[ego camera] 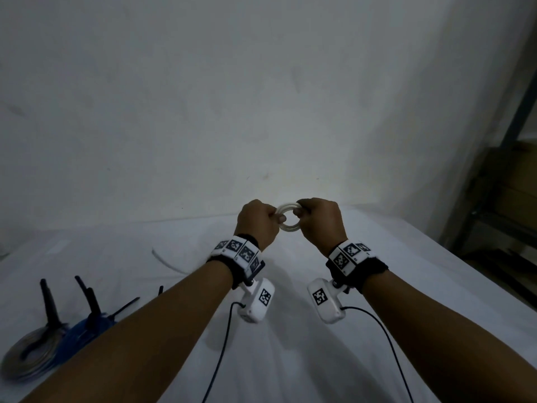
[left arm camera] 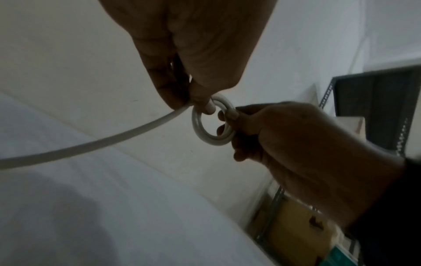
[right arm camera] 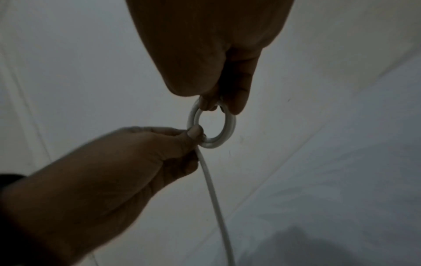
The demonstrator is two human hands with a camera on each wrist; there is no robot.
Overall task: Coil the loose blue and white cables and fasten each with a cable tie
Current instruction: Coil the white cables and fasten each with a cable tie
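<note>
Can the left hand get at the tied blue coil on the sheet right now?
Probably not yet. The left hand pinches the white cable coil jointly with the right hand. The blue coil lies uncovered beside the left forearm, so only that grip holds it back.

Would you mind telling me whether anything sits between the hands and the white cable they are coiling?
Nothing visible does. The left hand and right hand both already pinch the small white cable coil directly, held above the table. The loose tail trails freely from the left hand.
</note>
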